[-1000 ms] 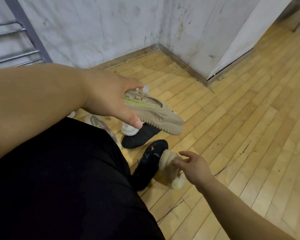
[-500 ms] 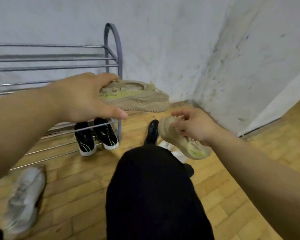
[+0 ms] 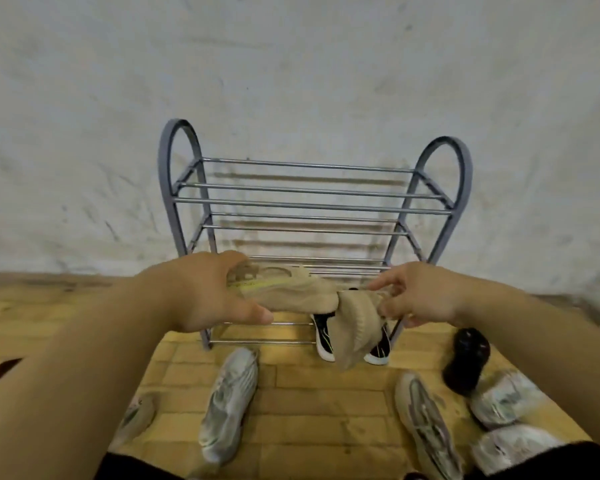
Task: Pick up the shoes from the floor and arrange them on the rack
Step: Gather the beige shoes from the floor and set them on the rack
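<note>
The step in hand looks to be setting the tan pair onto the rack (image 3: pixel 312 206), which stands centre frame against the wall. To do it well, each sole should bridge at least two of the thin rails, toe or heel square to them, or the shoe may tip through the gaps. The black pair (image 3: pixel 323 337) already fills the right half of the lowest tier, so the bare left half or a higher tier suits better. The dangling shoe needs levelling before it goes down, and placing one shoe at a time avoids them knocking together, since they touch at mid-frame now. The left hand (image 3: pixel 208 292) reaches in from the lower left and clamps the first tan shoe (image 3: pixel 291 296) by one end, thumb beneath and fingers over the top, holding it roughly level in front of the lower rails. The right hand (image 3: pixel 420 294) comes from the right and pinches the second tan shoe (image 3: pixel 352 330) by its upper edge, so that it hangs downward over the black pair. More shoes wait on the wooden floor (image 3: pixel 309 410) below, among them a pale grey shoe (image 3: pixel 229 407) and a black shoe (image 3: pixel 466 358).
</note>
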Demonstrator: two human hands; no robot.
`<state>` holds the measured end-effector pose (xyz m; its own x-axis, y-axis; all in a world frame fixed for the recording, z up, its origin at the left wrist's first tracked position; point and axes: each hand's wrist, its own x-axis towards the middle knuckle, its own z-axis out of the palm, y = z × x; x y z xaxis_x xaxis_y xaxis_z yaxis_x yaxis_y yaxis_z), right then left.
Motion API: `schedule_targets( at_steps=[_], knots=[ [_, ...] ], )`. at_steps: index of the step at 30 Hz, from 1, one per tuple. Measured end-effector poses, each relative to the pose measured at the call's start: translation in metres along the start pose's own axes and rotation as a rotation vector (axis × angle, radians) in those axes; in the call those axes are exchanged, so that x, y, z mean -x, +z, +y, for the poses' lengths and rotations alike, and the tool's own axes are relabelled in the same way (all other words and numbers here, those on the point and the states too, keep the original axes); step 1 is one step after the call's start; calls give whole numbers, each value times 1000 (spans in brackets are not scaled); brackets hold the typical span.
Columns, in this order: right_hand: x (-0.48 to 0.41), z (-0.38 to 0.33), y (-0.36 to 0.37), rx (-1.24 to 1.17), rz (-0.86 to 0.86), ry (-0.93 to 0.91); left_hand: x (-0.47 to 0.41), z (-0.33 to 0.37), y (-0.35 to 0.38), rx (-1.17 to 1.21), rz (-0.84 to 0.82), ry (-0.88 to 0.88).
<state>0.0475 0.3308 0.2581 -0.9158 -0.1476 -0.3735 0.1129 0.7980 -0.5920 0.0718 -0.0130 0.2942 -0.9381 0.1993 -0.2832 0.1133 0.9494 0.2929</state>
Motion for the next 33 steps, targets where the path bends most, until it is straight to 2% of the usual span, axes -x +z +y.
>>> schedule_targets(
  at_steps=[4,10,13,17,21,26,33],
  knots=[
    [-19,-1,21,407,-124,-109,-12,-10,6,3,-99,-77],
    [-42,4,21,568,-153,-141,-30,-19,9,-31,-160,-152],
    [-43,3,12,575,-88,-173,-35,-16,10,1,-177,-158],
    [-30,-2,-6,460,-19,-222,-37,-11,8,16,-193,-140],
    [-12,-12,-18,400,113,-350,-38,-8,7,-7,-217,-113],
    [5,-23,-21,472,268,-505,-34,-5,7,-19,-252,-88],
    [10,-35,-28,557,492,-622,-34,-4,7,23,-253,-70]
  ],
)
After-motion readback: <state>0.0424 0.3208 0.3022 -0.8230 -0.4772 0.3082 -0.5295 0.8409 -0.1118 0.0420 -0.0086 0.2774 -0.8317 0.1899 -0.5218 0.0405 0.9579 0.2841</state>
